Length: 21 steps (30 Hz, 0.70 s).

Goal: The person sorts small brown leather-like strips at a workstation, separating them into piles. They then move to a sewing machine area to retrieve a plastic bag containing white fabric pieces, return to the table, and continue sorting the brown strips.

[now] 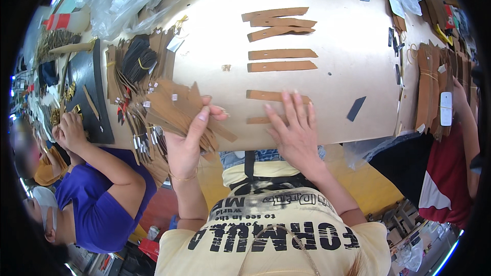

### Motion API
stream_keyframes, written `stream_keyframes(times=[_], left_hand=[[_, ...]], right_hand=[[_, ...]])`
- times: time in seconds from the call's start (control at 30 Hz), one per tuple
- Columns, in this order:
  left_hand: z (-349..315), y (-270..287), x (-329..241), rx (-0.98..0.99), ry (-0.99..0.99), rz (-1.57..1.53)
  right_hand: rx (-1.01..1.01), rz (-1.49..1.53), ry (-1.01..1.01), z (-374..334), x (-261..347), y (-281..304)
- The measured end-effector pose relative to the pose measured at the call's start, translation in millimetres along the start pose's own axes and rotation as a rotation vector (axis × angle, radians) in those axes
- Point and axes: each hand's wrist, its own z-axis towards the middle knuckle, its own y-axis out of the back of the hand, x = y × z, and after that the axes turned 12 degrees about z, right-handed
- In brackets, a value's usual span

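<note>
My left hand (pixel 185 145) is closed round a fanned bundle of brown strips (pixel 176 106), which look like leather; some carry small white tags. My right hand (pixel 297 134) lies on the pale tabletop (pixel 215 36) with its fingers stretched out. Under its fingertips runs a single brown strip (pixel 263 94), and a lower strip (pixel 257 120) is partly hidden by the hand. Farther up are two separate level strips, an upper strip (pixel 282 54) and a lower one (pixel 282 66). Beyond them, several overlapping strips (pixel 279 22) lie in a zigzag.
More bundled brown strips (pixel 115 69) and a tied black bundle (pixel 138 59) are piled at left, beside a black board (pixel 84 94). Dark scraps (pixel 356 109) lie at right, near tied strips (pixel 428 79). Plastic bags (pixel 138 0) fill the far left. Co-workers sit on both sides.
</note>
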Motion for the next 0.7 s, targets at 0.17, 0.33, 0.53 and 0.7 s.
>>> stream_keyframes(times=[0.17, 0.33, 0.53, 0.7], left_hand=[[-1.7, -12.2, -0.9, 0.059, 0.043, -0.047], [0.4, -17.0, -1.5, 0.095, 0.076, -0.066], [-1.5, -23.5, -2.9, 0.209, 0.022, -0.072], [-4.4, -25.7, -3.6, 0.242, 0.078, -0.079]], right_hand=[[-0.082, -0.014, 0.058, 19.7, -32.5, 13.9], [-0.008, 0.123, 0.176, 34.4, -56.4, 12.6], [0.005, 0.082, 0.285, 35.7, -54.1, 22.3], [0.069, -0.114, 0.241, 25.5, -60.8, 32.2]])
